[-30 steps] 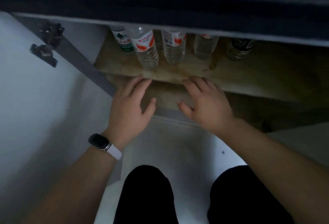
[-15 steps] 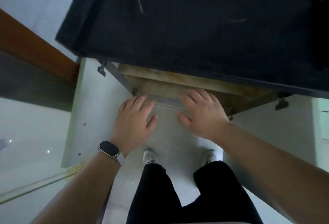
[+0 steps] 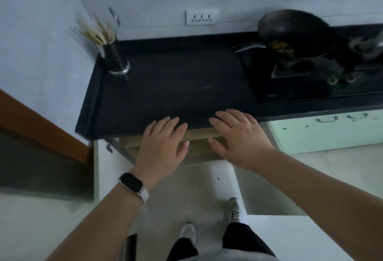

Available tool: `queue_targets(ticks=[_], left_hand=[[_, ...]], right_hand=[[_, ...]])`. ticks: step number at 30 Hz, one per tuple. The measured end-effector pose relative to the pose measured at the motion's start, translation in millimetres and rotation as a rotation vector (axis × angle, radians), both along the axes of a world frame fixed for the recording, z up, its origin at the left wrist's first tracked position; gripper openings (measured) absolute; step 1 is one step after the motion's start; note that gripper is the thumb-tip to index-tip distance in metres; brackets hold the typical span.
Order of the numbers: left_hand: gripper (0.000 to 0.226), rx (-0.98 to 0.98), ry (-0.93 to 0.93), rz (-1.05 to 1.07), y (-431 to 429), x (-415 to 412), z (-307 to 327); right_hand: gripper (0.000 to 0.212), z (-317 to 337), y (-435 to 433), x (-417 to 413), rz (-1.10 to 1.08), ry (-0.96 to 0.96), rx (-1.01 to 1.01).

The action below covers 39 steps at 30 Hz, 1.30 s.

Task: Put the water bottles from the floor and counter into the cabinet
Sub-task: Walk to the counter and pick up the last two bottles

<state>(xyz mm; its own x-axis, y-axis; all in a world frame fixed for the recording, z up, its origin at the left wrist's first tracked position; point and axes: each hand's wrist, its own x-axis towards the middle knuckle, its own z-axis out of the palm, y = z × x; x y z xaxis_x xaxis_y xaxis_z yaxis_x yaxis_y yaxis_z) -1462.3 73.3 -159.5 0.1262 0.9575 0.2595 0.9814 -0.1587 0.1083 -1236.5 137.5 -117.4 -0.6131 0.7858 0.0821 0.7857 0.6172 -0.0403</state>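
Floor: no bottle in view.
Left hand: released, fingers spread, empty, at the table's front edge.
Right hand: likewise, beside it.
Cabinet: under that edge, doors open, bottles hidden from view.
Step, judged: stowing finished. Next: shut the doors.

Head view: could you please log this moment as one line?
left hand open, empty | right hand open, empty | cabinet open | chopstick holder on counter
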Motion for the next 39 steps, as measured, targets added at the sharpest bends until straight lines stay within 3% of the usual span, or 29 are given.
queue_targets(ticks=[6,18,29,39], left_hand=[[0.048,0.133,0.018,-0.221,20,31,43],[0.05,0.171,0.059,-0.506,47,184,77],[0.05,0.207,0.113,-0.673,82,427,97],[0.048,0.28,0.05,-0.843,99,634,103]], right_hand=[[0.058,36,-37,50,-0.215,-0.02,0.087],[0.054,58,-76,202,-0.473,0.029,0.162],[0.056,59,-72,420,-0.592,0.103,0.191],[0.056,69,-94,611,-0.791,0.095,0.229]])
